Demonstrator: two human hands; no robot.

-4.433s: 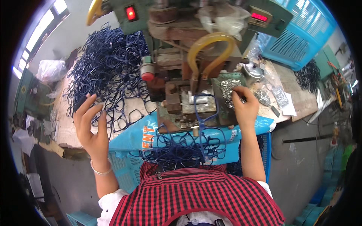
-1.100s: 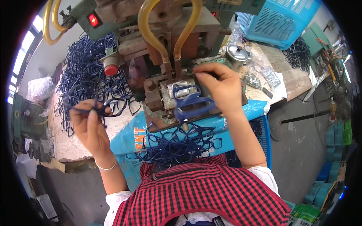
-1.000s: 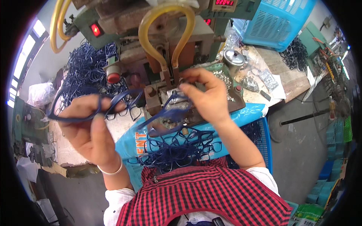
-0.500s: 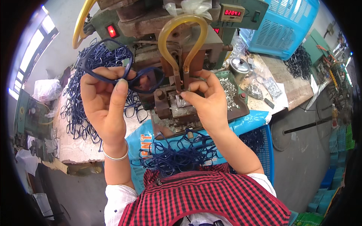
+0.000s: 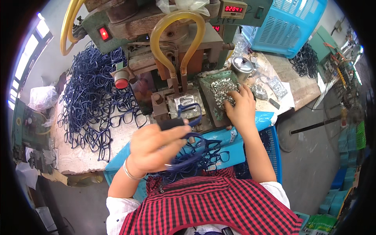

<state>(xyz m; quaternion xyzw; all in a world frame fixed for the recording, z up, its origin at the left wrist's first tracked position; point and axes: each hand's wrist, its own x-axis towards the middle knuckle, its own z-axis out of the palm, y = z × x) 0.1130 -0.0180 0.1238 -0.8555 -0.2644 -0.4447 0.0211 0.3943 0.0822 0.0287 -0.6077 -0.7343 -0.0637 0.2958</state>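
Observation:
My left hand (image 5: 156,147), smeared by motion, is in front of the press, above a pile of dark blue eyeglass frames (image 5: 213,150) at my lap. A blue eyeglass frame (image 5: 200,113) is at its fingertips, partly blurred; whether the fingers grip it or have let go, I cannot tell. A dark block-like patch shows by the fingers. My right hand (image 5: 243,107) reaches over the small metal parts (image 5: 222,91) in the green tray (image 5: 209,105), fingers bent and apart, touching or just above the parts. The metal fixture (image 5: 188,102) of the press is partly covered by the frame.
A yellow hose (image 5: 178,15) loops over the press. A red button (image 5: 121,83) sticks out at its left, beside a large heap of blue frames (image 5: 86,98). To the right stand a lidded metal pot (image 5: 242,66), bags of small parts (image 5: 277,87) and a blue basket (image 5: 288,29).
My left hand has come down and right from beside the press, with the eyeglass frame. My right hand has left the fixture and moved right to the metal parts.

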